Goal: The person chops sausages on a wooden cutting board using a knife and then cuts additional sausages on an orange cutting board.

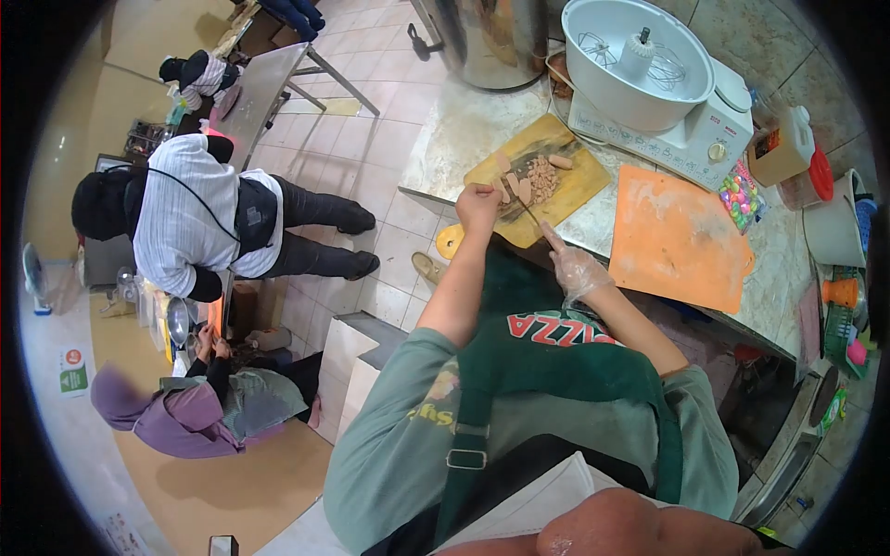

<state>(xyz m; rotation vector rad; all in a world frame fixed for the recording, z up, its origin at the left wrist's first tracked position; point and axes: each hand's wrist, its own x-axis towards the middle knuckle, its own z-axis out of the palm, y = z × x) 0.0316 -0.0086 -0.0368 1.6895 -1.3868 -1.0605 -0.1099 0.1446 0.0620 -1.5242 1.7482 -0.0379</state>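
On the counter, a worn yellow cutting board (593, 176) bears a heap of chopped pinkish pieces (540, 178) and several longer sausage-like pieces (525, 190). My left hand (479, 206) is bare and closed at the board's left edge, beside these longer pieces; what its fingers pinch is too small to tell. A clear plastic glove covers my right hand (577, 267), at the board's near edge. Its fingers are around the near end of a thin dark knife (531, 215), whose blade slants over the board towards my left hand.
Right of the board lies an orange cutting board (681, 236). Behind stand a white mixer (649, 102) and a metal container (487, 42). A bag of colourful sweets (742, 196) is near a jug (781, 148). Co-workers (190, 213) work at tables on the left.
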